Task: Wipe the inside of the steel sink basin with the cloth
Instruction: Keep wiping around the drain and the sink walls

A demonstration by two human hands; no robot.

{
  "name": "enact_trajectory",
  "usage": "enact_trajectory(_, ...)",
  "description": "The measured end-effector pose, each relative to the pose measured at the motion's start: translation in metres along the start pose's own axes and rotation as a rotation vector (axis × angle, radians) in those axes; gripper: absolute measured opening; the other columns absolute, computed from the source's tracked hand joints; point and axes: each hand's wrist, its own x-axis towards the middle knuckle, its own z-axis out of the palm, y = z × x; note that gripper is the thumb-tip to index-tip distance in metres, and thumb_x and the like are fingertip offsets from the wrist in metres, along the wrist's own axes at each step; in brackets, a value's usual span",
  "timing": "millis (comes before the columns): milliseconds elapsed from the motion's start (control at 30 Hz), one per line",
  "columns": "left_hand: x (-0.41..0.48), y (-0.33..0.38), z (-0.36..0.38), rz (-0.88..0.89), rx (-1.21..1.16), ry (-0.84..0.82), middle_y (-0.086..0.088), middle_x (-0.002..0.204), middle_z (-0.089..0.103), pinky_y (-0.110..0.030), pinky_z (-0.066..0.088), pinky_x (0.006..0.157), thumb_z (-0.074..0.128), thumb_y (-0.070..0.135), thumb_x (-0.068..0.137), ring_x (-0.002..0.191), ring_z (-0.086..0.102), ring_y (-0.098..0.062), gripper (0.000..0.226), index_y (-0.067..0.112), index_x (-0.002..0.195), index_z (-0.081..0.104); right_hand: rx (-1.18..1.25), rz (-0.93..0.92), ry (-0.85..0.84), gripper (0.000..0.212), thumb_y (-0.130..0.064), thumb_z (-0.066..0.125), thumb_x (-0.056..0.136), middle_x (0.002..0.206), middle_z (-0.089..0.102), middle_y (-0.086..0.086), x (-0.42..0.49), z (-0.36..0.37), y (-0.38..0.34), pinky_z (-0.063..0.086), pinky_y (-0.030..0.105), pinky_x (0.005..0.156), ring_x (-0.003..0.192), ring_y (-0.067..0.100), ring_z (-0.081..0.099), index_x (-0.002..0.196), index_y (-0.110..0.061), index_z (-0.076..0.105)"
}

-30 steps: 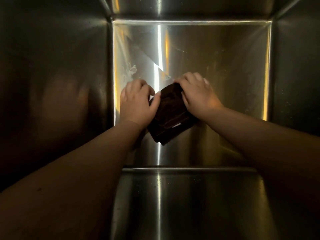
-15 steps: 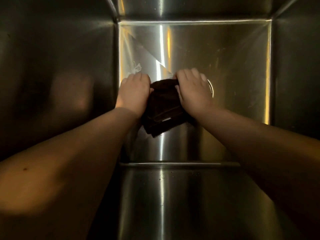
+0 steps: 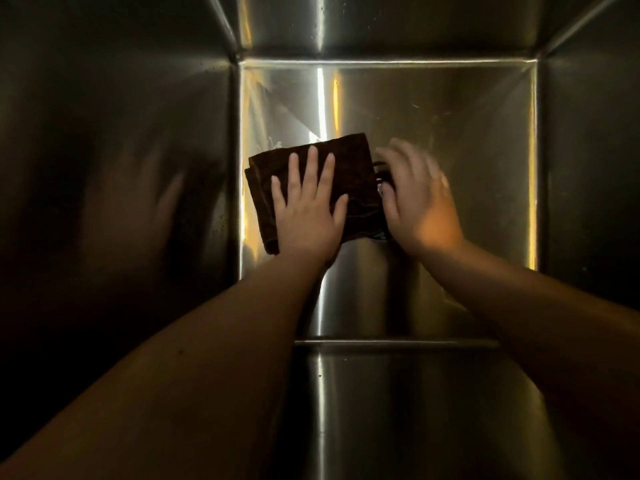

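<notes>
I look straight down into a deep steel sink basin (image 3: 467, 161). A dark brown folded cloth (image 3: 349, 157) lies flat on the basin floor near its left side. My left hand (image 3: 306, 209) presses flat on the cloth, fingers spread. My right hand (image 3: 419, 199) is blurred at the cloth's right edge, fingers apart, covering most of the drain; I cannot tell whether it touches the cloth.
Four steel walls rise around the floor: left wall (image 3: 121, 168), right wall (image 3: 588, 168), far wall (image 3: 381, 26), near wall (image 3: 398, 410). Pale smears mark the floor near the far left corner (image 3: 273, 143). Both forearms reach down from the near side.
Both hands gripped the bunched cloth between them before. Now the cloth lies spread flat, my left hand has opened on top of it, and my right hand has come off to the right.
</notes>
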Motion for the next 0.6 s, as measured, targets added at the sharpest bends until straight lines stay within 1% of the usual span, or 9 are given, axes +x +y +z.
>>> enact_trajectory(100,0.009,-0.02,0.001,0.057,0.069,0.059,-0.003,0.16,0.01,-0.05,0.003,0.115,0.032,0.048,0.095,0.147,0.004,-0.027,0.063,0.025,0.152,0.015,-0.086,-0.278,-0.202,0.053,-0.013,0.049,0.094,0.152,0.033,0.011,-0.011,0.002,0.012,0.02,0.037,0.116,0.141,0.026,0.028,0.145,-0.012,0.038)
enact_trajectory(133,0.014,-0.029,0.0,0.055,0.091,0.064,-0.004,0.159,0.011,-0.051,0.005,0.115,0.032,0.049,0.095,0.146,0.005,-0.027,0.064,0.025,0.152,0.016,-0.138,-0.34,-0.269,0.055,-0.015,0.048,0.095,0.155,0.029,0.011,-0.011,0.004,0.014,0.016,0.035,0.118,0.144,0.026,0.024,0.148,-0.011,0.033)
enact_trajectory(167,0.021,-0.036,-0.002,0.043,0.111,0.07,-0.004,0.16,0.01,-0.051,0.007,0.114,0.032,0.049,0.094,0.146,0.005,-0.028,0.064,0.025,0.152,0.015,-0.189,-0.362,-0.315,0.057,-0.018,0.046,0.096,0.157,0.023,0.01,-0.009,0.006,0.015,0.011,0.032,0.118,0.146,0.024,0.018,0.15,-0.011,0.028)
enact_trajectory(200,0.03,-0.042,-0.003,0.025,0.13,0.075,-0.004,0.16,0.009,-0.051,0.009,0.114,0.03,0.049,0.094,0.146,0.004,-0.028,0.065,0.026,0.152,0.014,-0.222,-0.348,-0.33,0.058,-0.022,0.043,0.098,0.159,0.016,0.008,-0.004,0.008,0.016,0.007,0.031,0.118,0.147,0.022,0.012,0.151,-0.012,0.022)
enact_trajectory(267,0.043,-0.048,-0.008,-0.008,0.145,0.087,-0.003,0.16,0.007,-0.05,0.013,0.112,0.027,0.05,0.094,0.146,0.002,-0.027,0.064,0.026,0.152,0.012,-0.226,-0.255,-0.293,0.06,-0.025,0.039,0.099,0.161,0.008,0.006,0.007,0.013,0.015,0.003,0.031,0.119,0.148,0.019,0.004,0.153,-0.014,0.015)
enact_trajectory(333,0.058,-0.047,-0.011,-0.029,0.143,0.103,-0.003,0.16,0.006,-0.05,0.015,0.111,0.027,0.049,0.094,0.146,0.002,-0.028,0.064,0.026,0.152,0.012,-0.183,-0.157,-0.235,0.06,-0.024,0.037,0.1,0.161,0.006,0.004,0.02,0.012,0.015,0.001,0.03,0.119,0.148,0.018,0.001,0.153,-0.014,0.012)
enact_trajectory(400,0.075,-0.045,-0.013,-0.042,0.127,0.115,-0.004,0.16,0.007,-0.051,0.016,0.111,0.027,0.048,0.094,0.146,0.002,-0.028,0.064,0.026,0.152,0.014,-0.156,-0.104,-0.202,0.059,-0.023,0.036,0.1,0.161,0.006,0.004,0.029,0.01,0.017,0.0,0.03,0.118,0.148,0.018,0.001,0.153,-0.014,0.011)
enact_trajectory(500,0.09,-0.042,-0.015,-0.06,0.111,0.127,-0.005,0.16,0.008,-0.052,0.015,0.111,0.025,0.047,0.094,0.146,0.003,-0.03,0.062,0.025,0.152,0.015,-0.165,-0.113,-0.204,0.058,-0.024,0.033,0.101,0.161,0.005,0.004,0.035,0.006,0.019,0.0,0.03,0.119,0.148,0.017,-0.001,0.153,-0.013,0.01)
enact_trajectory(600,0.081,-0.037,-0.012,-0.059,0.14,0.128,-0.007,0.16,0.007,-0.052,0.01,0.113,0.024,0.045,0.096,0.146,0.002,-0.032,0.061,0.024,0.152,0.013,-0.177,-0.169,-0.228,0.058,-0.025,0.033,0.102,0.161,0.004,0.003,0.035,0.001,0.019,0.001,0.031,0.12,0.148,0.017,-0.001,0.153,-0.014,0.01)
